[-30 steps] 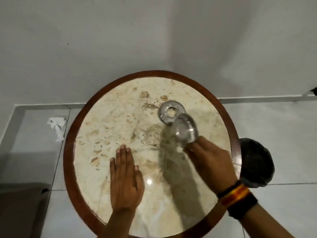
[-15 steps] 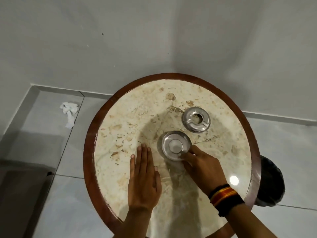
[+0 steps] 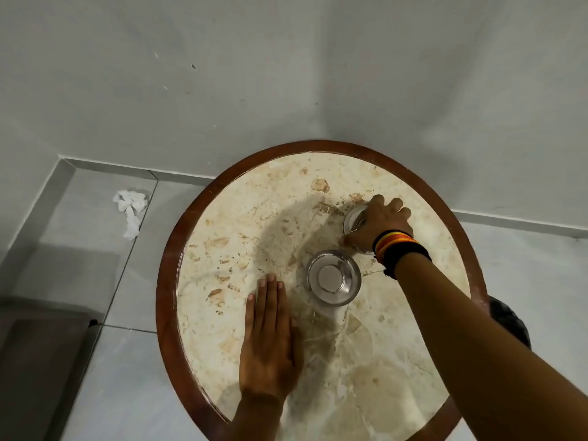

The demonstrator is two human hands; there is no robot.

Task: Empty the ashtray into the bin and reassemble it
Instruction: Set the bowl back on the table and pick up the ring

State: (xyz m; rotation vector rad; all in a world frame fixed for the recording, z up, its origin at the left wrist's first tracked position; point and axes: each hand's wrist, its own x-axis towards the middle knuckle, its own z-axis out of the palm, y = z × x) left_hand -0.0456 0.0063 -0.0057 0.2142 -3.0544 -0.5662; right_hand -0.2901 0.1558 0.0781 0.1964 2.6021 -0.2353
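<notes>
The ashtray bowl [image 3: 333, 277] stood upright near the middle of the round tabletop [image 3: 381, 361]; the ashtray lid [image 3: 351, 221] lay just beyond it, apart; the right hand [image 3: 378, 224] covered the lid, fingers [image 3: 375, 202] curled around its rim; the left hand [image 3: 269, 342] lay flat, fingers extended, beside the bowl; the dark bin [image 3: 509, 319] showed past the tabletop's right edge; crumpled paper [image 3: 130, 206] lay on the floor.

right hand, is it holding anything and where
The right hand grips the ashtray lid from above by its rim, on the table.
</notes>
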